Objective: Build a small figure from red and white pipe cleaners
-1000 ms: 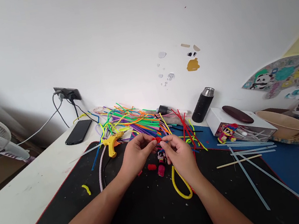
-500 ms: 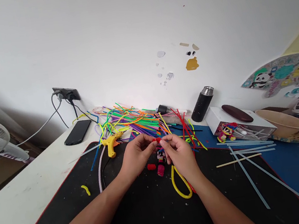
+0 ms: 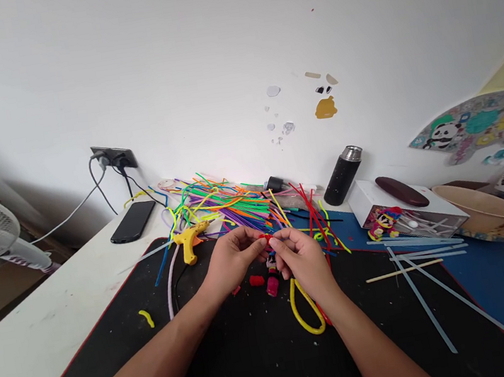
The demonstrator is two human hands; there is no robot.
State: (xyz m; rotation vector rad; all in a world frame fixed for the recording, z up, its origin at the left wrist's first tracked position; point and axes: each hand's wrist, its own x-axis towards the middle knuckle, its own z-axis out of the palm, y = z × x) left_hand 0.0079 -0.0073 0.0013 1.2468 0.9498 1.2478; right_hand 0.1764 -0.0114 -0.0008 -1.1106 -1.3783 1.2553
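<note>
A small red fuzzy piece (image 3: 266,236), which looks like bent pipe cleaner, is pinched between my two hands above the dark mat. My left hand (image 3: 234,258) grips its left end with thumb and forefinger, and my right hand (image 3: 299,254) grips the other end. Fingers hide most of its shape. Just below lies a small pipe-cleaner figure (image 3: 272,281) with a magenta part, partly covered by my right fingers. Beside it rests a short red roll (image 3: 256,281). A yellow loop (image 3: 308,326) lies by my right wrist.
Behind my hands spreads a pile of coloured pipe cleaners (image 3: 230,204). A yellow glue gun (image 3: 187,243) and a phone (image 3: 133,222) are on the left. To the right are a black flask (image 3: 344,175), a white box (image 3: 407,202), a finished-looking doll (image 3: 384,223) and glue sticks (image 3: 423,301).
The view has shifted very slightly. Both hands keep their pinch on the red piece, with only a tiny finger movement.
</note>
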